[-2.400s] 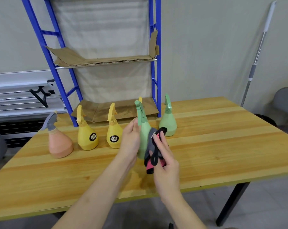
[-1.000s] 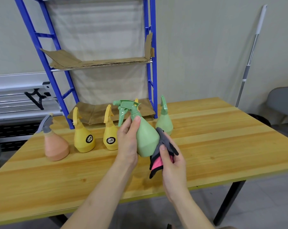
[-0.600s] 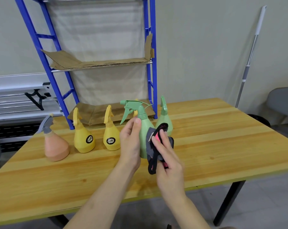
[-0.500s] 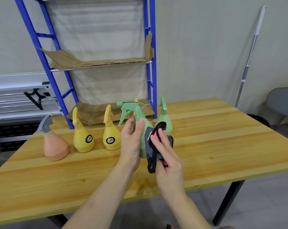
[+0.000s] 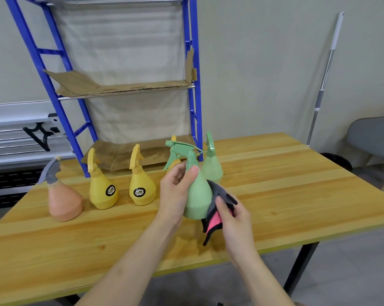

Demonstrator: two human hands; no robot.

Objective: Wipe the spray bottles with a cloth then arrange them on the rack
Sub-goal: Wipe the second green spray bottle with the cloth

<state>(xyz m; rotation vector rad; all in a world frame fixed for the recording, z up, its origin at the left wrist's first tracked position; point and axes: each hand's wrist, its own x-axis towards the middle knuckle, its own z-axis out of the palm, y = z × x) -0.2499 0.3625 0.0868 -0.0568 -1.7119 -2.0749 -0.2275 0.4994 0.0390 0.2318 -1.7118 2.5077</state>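
Observation:
My left hand [image 5: 175,193] grips a green spray bottle [image 5: 196,195] lifted just above the wooden table [image 5: 297,191], its trigger head pointing left. My right hand [image 5: 235,219] presses a grey-and-pink cloth [image 5: 217,208] against the bottle's lower right side. On the table stand a pale green bottle [image 5: 212,166], two yellow bottles [image 5: 102,188] [image 5: 141,186] and an orange bottle [image 5: 62,199] with a grey trigger. Another yellow bottle's tip [image 5: 174,138] shows behind the held one. The blue rack [image 5: 194,85] stands at the table's back.
Cardboard sheets line the rack's shelves [image 5: 120,87]. A mop handle [image 5: 323,80] leans on the wall at right, and a grey chair [image 5: 376,138] sits beyond the table's right end. Grey metal rails [image 5: 16,133] lie left of the rack.
The cloth in my right hand has slid from the bottle's upper front down to its lower right side. My left hand has tilted the bottle slightly and kept hold of it.

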